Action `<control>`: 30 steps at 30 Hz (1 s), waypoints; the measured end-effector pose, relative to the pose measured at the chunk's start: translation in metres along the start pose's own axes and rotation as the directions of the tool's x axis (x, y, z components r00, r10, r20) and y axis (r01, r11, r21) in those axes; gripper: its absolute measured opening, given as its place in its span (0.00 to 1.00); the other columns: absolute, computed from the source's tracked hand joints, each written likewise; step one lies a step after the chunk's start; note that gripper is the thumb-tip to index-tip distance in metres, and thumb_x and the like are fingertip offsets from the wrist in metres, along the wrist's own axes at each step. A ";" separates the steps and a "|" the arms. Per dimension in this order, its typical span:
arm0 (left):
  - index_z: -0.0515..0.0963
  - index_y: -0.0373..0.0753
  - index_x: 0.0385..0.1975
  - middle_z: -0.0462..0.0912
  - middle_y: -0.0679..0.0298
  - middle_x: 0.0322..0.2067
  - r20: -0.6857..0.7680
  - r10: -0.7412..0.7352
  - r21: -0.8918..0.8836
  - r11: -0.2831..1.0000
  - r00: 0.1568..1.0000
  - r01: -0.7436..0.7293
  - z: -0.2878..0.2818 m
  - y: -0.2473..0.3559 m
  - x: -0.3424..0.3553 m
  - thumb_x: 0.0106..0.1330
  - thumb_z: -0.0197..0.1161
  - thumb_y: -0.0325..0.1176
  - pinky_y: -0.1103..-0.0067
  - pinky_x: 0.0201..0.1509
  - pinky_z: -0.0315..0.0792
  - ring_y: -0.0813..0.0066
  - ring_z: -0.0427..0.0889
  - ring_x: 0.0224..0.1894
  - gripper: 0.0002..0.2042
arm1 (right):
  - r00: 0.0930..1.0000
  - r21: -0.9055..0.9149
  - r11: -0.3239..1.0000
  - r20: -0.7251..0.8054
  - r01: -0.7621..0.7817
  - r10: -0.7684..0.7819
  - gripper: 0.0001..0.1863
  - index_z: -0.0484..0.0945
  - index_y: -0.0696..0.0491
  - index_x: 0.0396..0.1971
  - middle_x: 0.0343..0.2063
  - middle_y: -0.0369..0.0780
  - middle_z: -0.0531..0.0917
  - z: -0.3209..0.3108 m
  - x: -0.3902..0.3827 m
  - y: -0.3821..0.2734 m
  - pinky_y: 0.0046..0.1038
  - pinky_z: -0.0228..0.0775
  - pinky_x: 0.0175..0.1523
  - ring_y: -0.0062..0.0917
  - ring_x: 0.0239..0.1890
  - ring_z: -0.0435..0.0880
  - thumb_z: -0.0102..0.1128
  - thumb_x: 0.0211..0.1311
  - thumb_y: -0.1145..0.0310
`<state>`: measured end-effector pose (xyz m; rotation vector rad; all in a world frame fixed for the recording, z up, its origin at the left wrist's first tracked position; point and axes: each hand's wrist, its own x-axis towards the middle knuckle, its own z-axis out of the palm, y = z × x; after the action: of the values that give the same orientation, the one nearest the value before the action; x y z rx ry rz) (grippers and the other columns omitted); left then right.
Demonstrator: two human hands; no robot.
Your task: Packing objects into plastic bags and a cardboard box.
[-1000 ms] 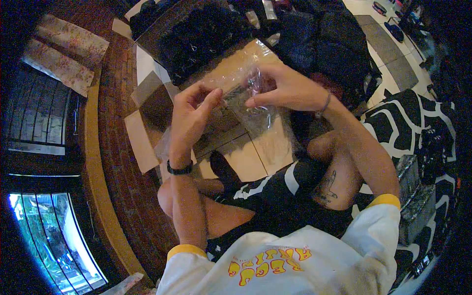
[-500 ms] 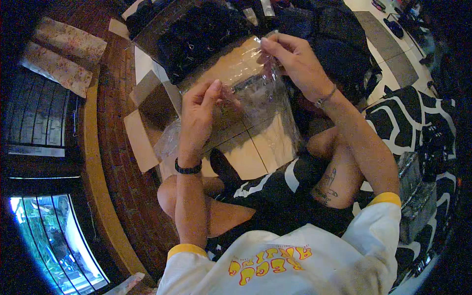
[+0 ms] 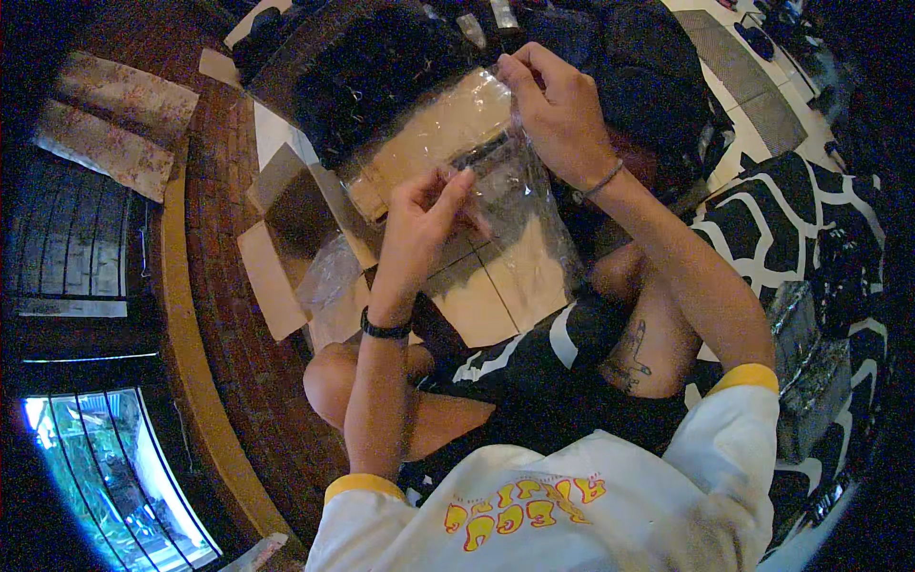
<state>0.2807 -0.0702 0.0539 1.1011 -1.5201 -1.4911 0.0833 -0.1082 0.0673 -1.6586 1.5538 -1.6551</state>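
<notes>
Yellow, red-edged lettering on front of white shirt; tiny print beside it unreadable.

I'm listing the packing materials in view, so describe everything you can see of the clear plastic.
The clear plastic is thin, see-through, shiny and creased, with bright glints; whether it is a bag or a loose sheet is hard to tell. The right hand pinches its upper edge, the left hand grips it lower and leftward, and it hangs loosely with pale floor tiles showing through. A crumpled stretch left of that hand, by the open cardboard box, looks like part of it.
</notes>
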 end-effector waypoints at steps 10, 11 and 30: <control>0.74 0.37 0.31 0.79 0.62 0.25 0.006 0.158 -0.294 0.944 0.987 -0.149 -0.009 -0.009 0.006 0.76 0.54 0.44 0.74 0.30 0.76 0.69 0.80 0.25 0.16 | 0.997 -0.071 0.995 -0.002 -0.075 0.075 0.19 0.80 0.59 0.35 0.25 0.51 0.83 0.003 0.006 0.013 0.43 0.75 0.39 0.46 0.32 0.86 0.55 0.69 0.55; 0.73 0.37 0.32 0.80 0.61 0.26 0.014 0.162 -0.348 0.926 0.987 -0.147 -0.011 -0.010 0.007 0.77 0.53 0.44 0.73 0.31 0.76 0.67 0.81 0.26 0.16 | 0.999 -0.065 0.997 0.012 -0.045 0.046 0.19 0.80 0.58 0.35 0.24 0.48 0.83 0.003 0.007 0.014 0.37 0.74 0.36 0.37 0.29 0.85 0.55 0.71 0.55; 0.75 0.38 0.38 0.81 0.62 0.33 -0.066 -0.019 -0.348 0.938 0.998 -0.005 -0.024 -0.013 0.011 0.75 0.56 0.45 0.78 0.37 0.78 0.72 0.83 0.32 0.15 | 0.804 0.265 0.876 0.559 -0.404 0.202 0.16 0.76 0.55 0.44 0.29 0.31 0.81 -0.011 0.006 0.011 0.17 0.74 0.31 0.12 0.29 0.79 0.66 0.66 0.60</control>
<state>0.2997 -0.0889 0.0423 0.9360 -1.1484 -1.6332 0.0670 -0.1119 0.0637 -1.3939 1.0830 -1.1139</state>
